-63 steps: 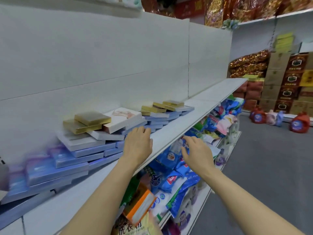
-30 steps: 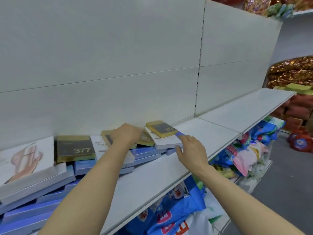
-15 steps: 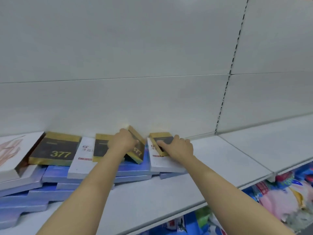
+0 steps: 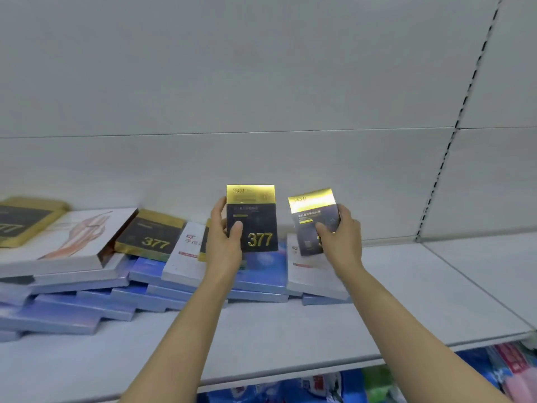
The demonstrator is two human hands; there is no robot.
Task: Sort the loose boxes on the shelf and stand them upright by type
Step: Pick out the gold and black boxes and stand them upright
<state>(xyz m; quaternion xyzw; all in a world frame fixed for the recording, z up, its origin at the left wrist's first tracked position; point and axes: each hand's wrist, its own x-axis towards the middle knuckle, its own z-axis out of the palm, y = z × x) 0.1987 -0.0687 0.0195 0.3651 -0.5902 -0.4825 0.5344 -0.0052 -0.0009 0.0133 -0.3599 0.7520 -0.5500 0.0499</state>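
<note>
Boxes of the black-and-gold kind are being lifted clear of the heap, one in each hand. The left hand (image 4: 225, 242) is gripping the left gold box (image 4: 252, 218) by its left edge, thumb across the front, and is holding it upright, long axis vertical, gold band on top. The right hand (image 4: 341, 237) is clasping the right gold box (image 4: 315, 221) from its right side, thumb on the face; this one is leaning slightly (top tipped to the left). Both are hanging above the blue flat boxes (image 4: 180, 289), near the back panel (image 4: 261, 82), apart from each other and not touching the shelf (image 4: 392, 286). A third gold box (image 4: 152, 234) is still lying flat on the pile to the left, beside a white box (image 4: 69, 237). Bare shelf is lying to the right of the pile, on the right hand's side, so that hand is probably the nearer one for standing its box down first, after straightening the lean.
</note>
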